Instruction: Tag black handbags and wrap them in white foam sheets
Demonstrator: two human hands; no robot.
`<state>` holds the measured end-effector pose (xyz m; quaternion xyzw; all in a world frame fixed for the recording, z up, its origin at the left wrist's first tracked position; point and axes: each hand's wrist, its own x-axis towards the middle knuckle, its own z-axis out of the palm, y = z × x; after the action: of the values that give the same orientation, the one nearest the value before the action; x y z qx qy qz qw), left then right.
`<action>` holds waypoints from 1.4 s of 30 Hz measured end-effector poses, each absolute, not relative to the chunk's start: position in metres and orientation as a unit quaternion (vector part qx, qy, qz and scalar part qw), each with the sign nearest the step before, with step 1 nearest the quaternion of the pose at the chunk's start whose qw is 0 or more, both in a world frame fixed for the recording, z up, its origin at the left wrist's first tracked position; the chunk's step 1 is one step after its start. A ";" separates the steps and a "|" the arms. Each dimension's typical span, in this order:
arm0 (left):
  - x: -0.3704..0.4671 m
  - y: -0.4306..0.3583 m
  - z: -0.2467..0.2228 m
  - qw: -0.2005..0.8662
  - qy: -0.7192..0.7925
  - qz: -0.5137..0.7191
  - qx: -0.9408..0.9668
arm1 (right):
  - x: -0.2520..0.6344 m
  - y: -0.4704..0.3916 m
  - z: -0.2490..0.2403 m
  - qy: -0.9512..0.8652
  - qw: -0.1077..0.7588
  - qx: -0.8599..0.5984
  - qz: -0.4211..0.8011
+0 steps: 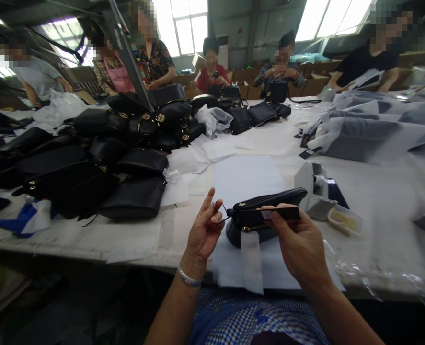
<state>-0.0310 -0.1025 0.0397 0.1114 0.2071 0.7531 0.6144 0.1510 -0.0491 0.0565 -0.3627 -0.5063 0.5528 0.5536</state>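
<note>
A small black handbag (269, 197) with gold zip pulls lies in front of me on white sheets. My right hand (302, 244) pinches a long black hang tag (289, 212) bearing a small pale label, held across the bag's front. From the tag's left end a thin black cord (225, 211) runs to my left hand (205, 227). The cord is looped around the left fingers, some of them curled and one pointing up. A strip of white tissue (251, 263) hangs below the bag's front zip.
Black bags (136, 196) are heaped on the left. Beside my bag stand a grey-white tape dispenser (311, 191) and a shallow plastic tub (345, 220). Bags in clear wrapping (363, 139) lie at the right. Several people work across the table (384, 206).
</note>
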 end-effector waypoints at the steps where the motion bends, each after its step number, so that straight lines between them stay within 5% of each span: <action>1: -0.033 -0.105 0.038 0.602 0.209 0.763 0.111 | 0.150 -0.048 0.056 -0.501 0.554 -0.363 0.558; 21: -0.045 -0.117 -0.003 0.540 0.178 0.822 0.019 | 0.149 -0.031 0.034 -0.437 0.528 -0.329 0.650; 35: -0.033 -0.123 0.044 0.551 0.237 0.786 0.149 | 0.137 -0.055 0.076 -0.702 0.459 -0.221 0.499; 42: -0.032 -0.107 0.047 0.441 0.315 0.811 0.220 | 0.114 -0.036 0.079 -0.821 0.403 -0.186 0.358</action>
<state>-0.0320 -0.1071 0.0470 0.2202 0.3150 0.8113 0.4406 0.1143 -0.0356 0.0792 -0.1857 -0.8214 0.3584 0.4029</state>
